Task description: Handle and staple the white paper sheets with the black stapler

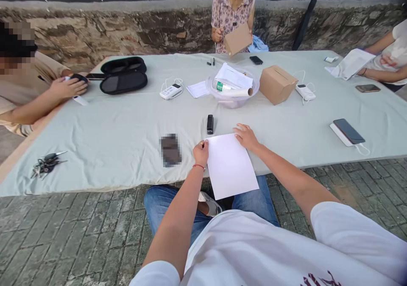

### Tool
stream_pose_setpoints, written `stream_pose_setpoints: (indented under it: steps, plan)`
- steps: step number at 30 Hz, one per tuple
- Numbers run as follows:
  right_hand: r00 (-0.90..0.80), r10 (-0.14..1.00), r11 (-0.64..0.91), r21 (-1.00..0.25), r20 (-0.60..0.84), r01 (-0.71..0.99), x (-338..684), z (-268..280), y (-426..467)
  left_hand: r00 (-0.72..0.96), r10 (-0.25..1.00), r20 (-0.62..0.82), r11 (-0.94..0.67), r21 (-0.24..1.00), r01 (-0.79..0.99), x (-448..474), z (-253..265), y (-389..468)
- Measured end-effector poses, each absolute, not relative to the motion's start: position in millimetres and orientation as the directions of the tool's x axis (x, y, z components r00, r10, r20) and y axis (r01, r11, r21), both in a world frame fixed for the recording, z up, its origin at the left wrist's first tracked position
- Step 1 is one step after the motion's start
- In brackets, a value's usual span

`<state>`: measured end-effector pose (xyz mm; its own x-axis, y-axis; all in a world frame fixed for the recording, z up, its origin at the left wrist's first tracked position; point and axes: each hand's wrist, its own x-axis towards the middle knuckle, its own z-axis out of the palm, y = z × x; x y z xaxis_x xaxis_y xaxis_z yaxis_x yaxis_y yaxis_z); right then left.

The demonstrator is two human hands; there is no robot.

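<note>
White paper lies partly on the table, its near end hanging past the front edge over my lap. My left hand pinches the paper's far left corner between thumb and fingers. At the far right corner rests my right hand, fingers spread, the palm side down on the sheet and cloth. Just beyond the paper's left corner is a black stapler, touched by neither hand. A dark, blurred-out object lies to the left of my left hand.
Beyond the stapler stand a plastic basin of papers and a cardboard box. Keys lie at left, a black case behind them. A phone on a white power bank sits right. Three other people sit around the table.
</note>
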<state>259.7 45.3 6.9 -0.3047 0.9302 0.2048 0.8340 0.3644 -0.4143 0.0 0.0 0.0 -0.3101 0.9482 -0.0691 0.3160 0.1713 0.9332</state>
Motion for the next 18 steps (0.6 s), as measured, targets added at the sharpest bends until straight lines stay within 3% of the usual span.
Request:
stream_pose_setpoints:
  steps: [7,18]
  plan:
    - [-0.203,0.943,0.31,-0.473,0.264,0.824,256,-15,41,-0.297,0.951,-0.084,0.168,0.948,0.27,0,-1,-1]
    - [-0.268,0.926,0.364,-0.445,0.266,0.818,256,-16,39,-0.263,0.961,-0.091,0.154,0.96,0.232,0,-2,-1]
